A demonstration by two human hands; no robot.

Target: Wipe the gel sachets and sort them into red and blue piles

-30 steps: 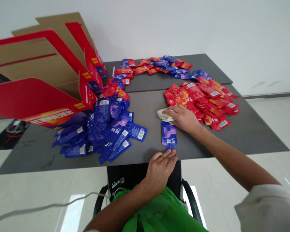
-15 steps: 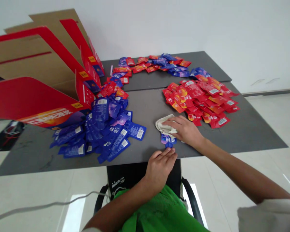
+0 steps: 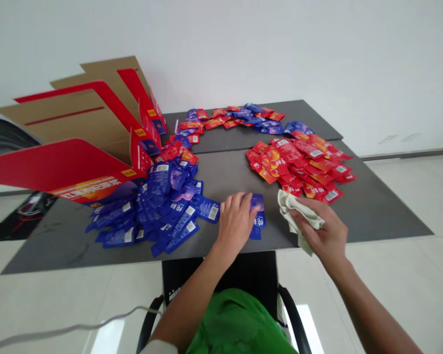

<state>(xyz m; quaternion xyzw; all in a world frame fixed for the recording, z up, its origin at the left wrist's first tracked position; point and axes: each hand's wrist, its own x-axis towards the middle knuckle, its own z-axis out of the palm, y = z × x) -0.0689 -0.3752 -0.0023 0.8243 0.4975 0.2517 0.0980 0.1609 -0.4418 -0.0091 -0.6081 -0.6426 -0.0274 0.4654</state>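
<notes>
Left hand: palm down over the tabletop; fingers extended and close together, tips resting on the sachet, no pinch visible.

Right hand: raised at the table's near edge; fingers curled round the cloth, gripping it.

Blue sachet: flat on the bare board, touching the left fingertips and lying just past them; its narrow end points toward the person, beside the left fingers.

Cream cloth: bunched in the right fingers, one end hanging below them; it is soft and limp. Whether it touches the board, I cannot tell.

Handling (judged): the sachet looks light, thin and flexible, and its glossy film may slide under fingertip pressure. The narrow end looks like the easiest place to pinch; lying flat, it offers little edge to lift.

Blue pile: blue sachets heaped left of the left fingers.

Red pile: red sachets spread beyond and left of the right fingers.

Far arc: mixed red and blue sachets curve along the far board.

Surface: dark grey table.

Left side: red-edged cardboard display trays stand open, beyond the blue pile.
</notes>
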